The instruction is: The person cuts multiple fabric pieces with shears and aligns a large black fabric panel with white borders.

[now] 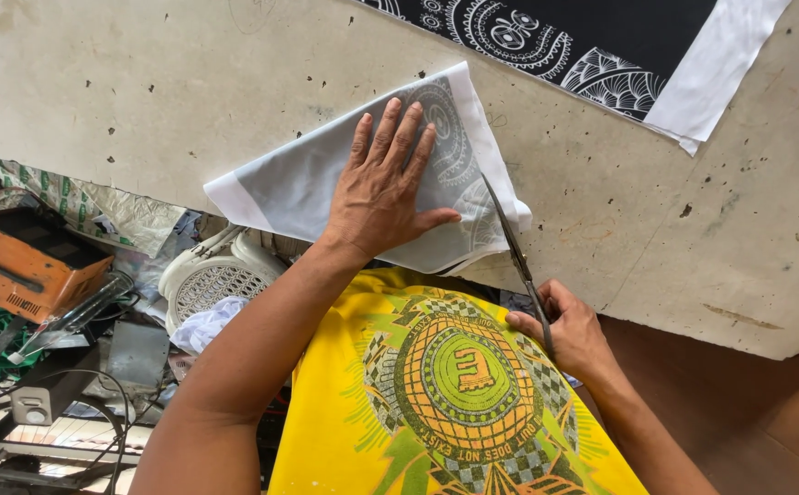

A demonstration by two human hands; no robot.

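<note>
A: Why is the left hand (383,188) spread so wide?

B: Its fingers (388,128) lie open and flat on the folded sheet of pale grey cloth with a white border and a faint round pattern (326,183), pressing it against the speckled beige worktop (647,211). Spread like that, they seem to keep the layers from sliding. The cloth reaches out from under the fingertips to the left and overhangs the worktop's near edge below the palm.

A: And the right hand (572,332)?

B: Its fingers are closed around the handles of the long dark metal scissors (514,252). The blades run up from that grip to the cloth's right edge, just beside the left thumb, with the folded corner hanging over them.

A: Are the blades open?

B: Too thin to tell here.

A: Anything else near?

B: A black cloth printed with white circular patterns and edged in white (601,46) lies well beyond the left fingertips, apart from both hands. A white plastic fan (212,280) sits below the worktop, under the left wrist.
</note>
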